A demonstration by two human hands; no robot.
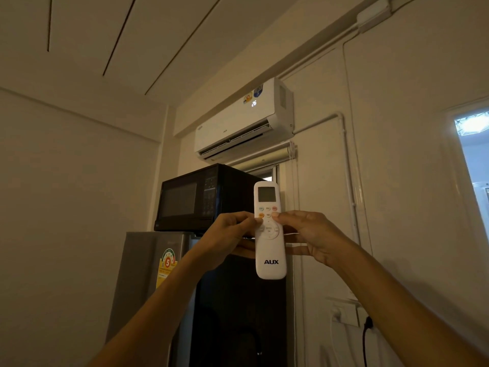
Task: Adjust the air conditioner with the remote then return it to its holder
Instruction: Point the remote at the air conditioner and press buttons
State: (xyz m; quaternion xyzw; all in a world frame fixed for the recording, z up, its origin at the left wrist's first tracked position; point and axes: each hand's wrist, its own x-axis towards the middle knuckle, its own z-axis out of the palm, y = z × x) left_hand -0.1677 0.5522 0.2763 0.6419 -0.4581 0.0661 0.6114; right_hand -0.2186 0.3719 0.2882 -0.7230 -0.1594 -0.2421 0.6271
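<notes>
A white AUX remote [270, 250] stands upright in front of me, held from both sides. My left hand [227, 237] grips its left edge with the thumb on the buttons. My right hand [309, 234] grips its right edge, thumb on a button near the top row. High on the wall hangs the white air conditioner [238, 123], its flap open and its display lit with 26. No remote holder is visible in the head view.
A black microwave [195, 200] sits on a grey fridge [148, 276] below the unit. A rolled blind [267, 158] hangs under the air conditioner. A wall socket with a black plug [367, 323] is at lower right. A bright window [473, 154] is at the right edge.
</notes>
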